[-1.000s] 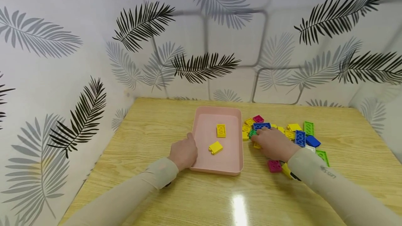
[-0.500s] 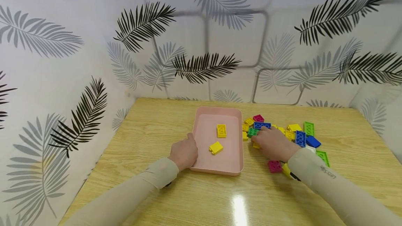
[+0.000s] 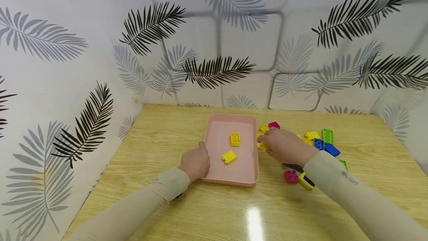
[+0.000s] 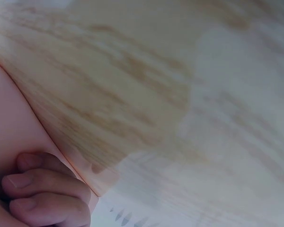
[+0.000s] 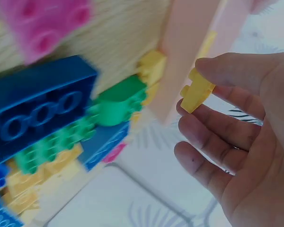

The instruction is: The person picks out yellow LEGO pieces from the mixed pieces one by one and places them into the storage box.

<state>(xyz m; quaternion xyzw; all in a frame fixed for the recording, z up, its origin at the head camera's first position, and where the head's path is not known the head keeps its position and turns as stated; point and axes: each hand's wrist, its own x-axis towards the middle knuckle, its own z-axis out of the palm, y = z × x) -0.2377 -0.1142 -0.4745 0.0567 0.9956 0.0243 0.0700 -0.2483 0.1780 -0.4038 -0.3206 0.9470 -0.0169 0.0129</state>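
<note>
My right hand (image 3: 288, 145) pinches a yellow toy building brick (image 5: 198, 93) between thumb and fingertips, its studs facing the tray. The other fingers are bent loosely behind it. In the head view this hand is just right of the pink tray (image 3: 234, 180), over the pile, and covers several bricks. My left hand (image 3: 195, 161) holds the tray at its left rim. In the left wrist view its curled fingers (image 4: 49, 187) lie against the pink wall. Inside the tray are two yellow bricks, one with its hollow underside up (image 3: 235, 139) and one lying tilted (image 3: 229, 157).
Loose bricks lie right of the tray: a magenta one (image 3: 291, 176), a blue one (image 3: 331, 150), a lime-green one (image 3: 327, 136) and several yellow ones. A green brick (image 5: 114, 105) and a large blue one (image 5: 42, 106) show in the right wrist view. A patterned wall stands behind the table.
My right hand has moved left and a little away from me, toward the tray, carrying the yellow brick off the pile. The left hand and tray stay in place.
</note>
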